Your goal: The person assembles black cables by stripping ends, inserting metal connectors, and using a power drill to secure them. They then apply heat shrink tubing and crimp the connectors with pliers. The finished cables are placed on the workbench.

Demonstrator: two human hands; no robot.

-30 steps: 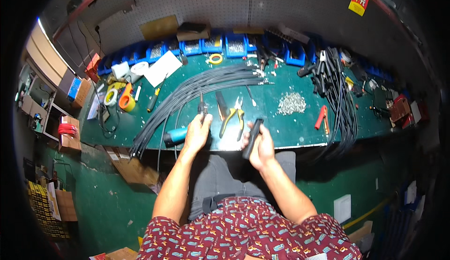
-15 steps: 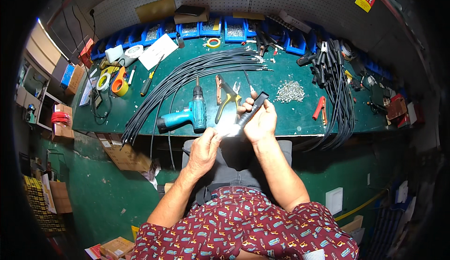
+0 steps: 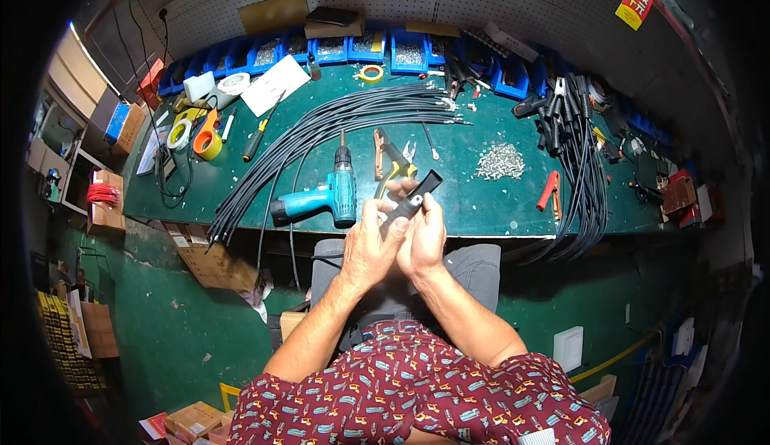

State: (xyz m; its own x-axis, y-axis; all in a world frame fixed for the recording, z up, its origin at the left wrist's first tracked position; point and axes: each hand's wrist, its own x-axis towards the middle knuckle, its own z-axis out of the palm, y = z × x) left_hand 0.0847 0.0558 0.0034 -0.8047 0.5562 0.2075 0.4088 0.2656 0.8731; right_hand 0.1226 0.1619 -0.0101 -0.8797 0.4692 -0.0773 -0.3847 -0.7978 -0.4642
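Just over the bench's front edge, both my hands are closed round a black tubular sleeve (image 3: pixel 431 183). Its trough-shaped open end points up and away. A small pale metal end (image 3: pixel 417 200), perhaps a cable terminal, shows at the near end of the trough. My left hand (image 3: pixel 369 242) grips the lower part, thumb on top. From the right, my right hand (image 3: pixel 423 239) cups it, with the fingers partly hidden. Directly behind the hands lie yellow-and-black pliers (image 3: pixel 392 174) and a copper-coloured clamp half (image 3: pixel 378 152). A teal cordless drill (image 3: pixel 325 196) rests to their left.
A long bundle of black cables (image 3: pixel 321 132) arches across the green bench (image 3: pixel 481 212). On the right are a pile of small metal parts (image 3: pixel 501 162), a red-handled clamp (image 3: pixel 549 191) and more black cables (image 3: pixel 579 180). Blue bins (image 3: pixel 409 52) line the back; a screwdriver (image 3: pixel 255 142) lies left.
My left hand has moved right and up onto the sleeve, beside my right hand. The right hand has come slightly left and lower. The bright glare by the sleeve is gone; a metal end shows.
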